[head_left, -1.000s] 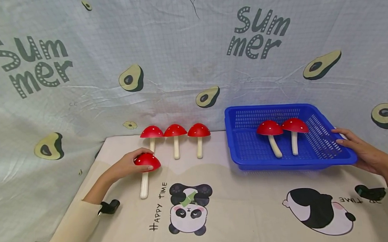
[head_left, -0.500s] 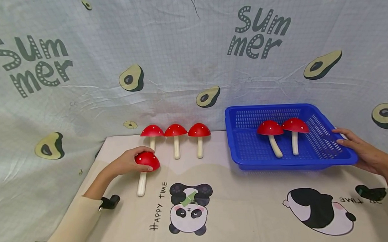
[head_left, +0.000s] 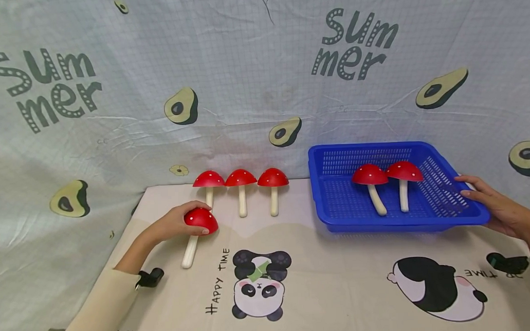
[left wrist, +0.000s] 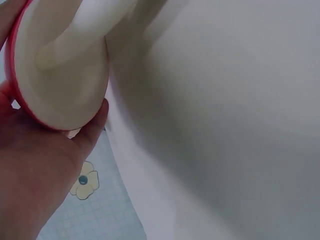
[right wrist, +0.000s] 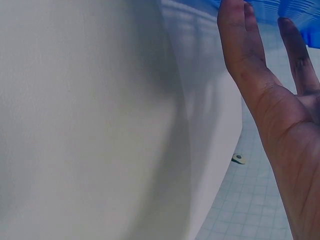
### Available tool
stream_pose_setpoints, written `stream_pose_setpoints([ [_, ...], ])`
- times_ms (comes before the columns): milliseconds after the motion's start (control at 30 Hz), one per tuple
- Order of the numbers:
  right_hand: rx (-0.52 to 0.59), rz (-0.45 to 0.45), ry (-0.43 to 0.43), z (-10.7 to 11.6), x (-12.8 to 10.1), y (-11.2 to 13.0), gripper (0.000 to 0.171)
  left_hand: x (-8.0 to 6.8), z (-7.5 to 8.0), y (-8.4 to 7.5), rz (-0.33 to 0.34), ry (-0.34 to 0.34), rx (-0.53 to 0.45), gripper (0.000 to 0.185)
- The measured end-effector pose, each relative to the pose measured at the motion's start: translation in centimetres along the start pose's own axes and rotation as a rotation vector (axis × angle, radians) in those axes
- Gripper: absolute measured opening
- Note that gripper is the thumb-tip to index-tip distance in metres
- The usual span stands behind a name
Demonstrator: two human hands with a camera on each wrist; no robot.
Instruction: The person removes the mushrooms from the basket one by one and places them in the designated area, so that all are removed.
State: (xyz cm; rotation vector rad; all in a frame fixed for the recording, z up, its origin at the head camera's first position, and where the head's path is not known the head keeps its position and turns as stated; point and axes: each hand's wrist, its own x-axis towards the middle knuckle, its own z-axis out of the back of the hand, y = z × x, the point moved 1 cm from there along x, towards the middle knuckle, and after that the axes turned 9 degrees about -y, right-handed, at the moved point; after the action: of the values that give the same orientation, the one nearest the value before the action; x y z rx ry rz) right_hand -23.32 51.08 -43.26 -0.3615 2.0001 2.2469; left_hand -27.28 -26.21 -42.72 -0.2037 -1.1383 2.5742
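My left hand [head_left: 175, 223] grips a toy mushroom [head_left: 202, 219] by its red, white-dotted cap, thumb on the near side. Its pale stem slants toward the lower left, close over the table. The left wrist view shows the cap's hollow cream underside [left wrist: 75, 97] and stem root, with my fingers at the rim. At the right, my right hand [head_left: 496, 207] touches the side rim of a blue plastic basket [head_left: 403, 223], fingers extended. Two more mushrooms, one left [head_left: 369, 174] and one right [head_left: 404, 172], lie inside the basket.
Three mushrooms lie in a row at the table's back edge: a left one [head_left: 209, 179], a middle one [head_left: 241, 177] and a right one [head_left: 272, 177]. Behind stands a printed cloth wall [head_left: 235, 64]. A panda-printed cloth [head_left: 330, 280] covers the table.
The held mushroom has turned in my left hand's grip, its stem end swinging left and slightly away from me. My right hand and the basket stay in place.
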Motion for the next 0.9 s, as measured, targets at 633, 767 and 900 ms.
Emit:
stream_pose_setpoints([
  [633,-0.022,-0.001,-0.013,-0.2,0.2,-0.1,0.040,-0.7,0.5,-0.6,0.038,-0.003,0.030,0.062],
  [767,-0.027,0.005,-0.007,-0.1,0.1,-0.2,0.040,-0.9,1.0,-0.8,0.050,-0.009,0.030,0.063],
  [900,-0.025,0.013,0.000,0.0,0.1,-0.2,0.041,-1.0,1.4,-0.7,0.046,-0.014,0.031,0.065],
])
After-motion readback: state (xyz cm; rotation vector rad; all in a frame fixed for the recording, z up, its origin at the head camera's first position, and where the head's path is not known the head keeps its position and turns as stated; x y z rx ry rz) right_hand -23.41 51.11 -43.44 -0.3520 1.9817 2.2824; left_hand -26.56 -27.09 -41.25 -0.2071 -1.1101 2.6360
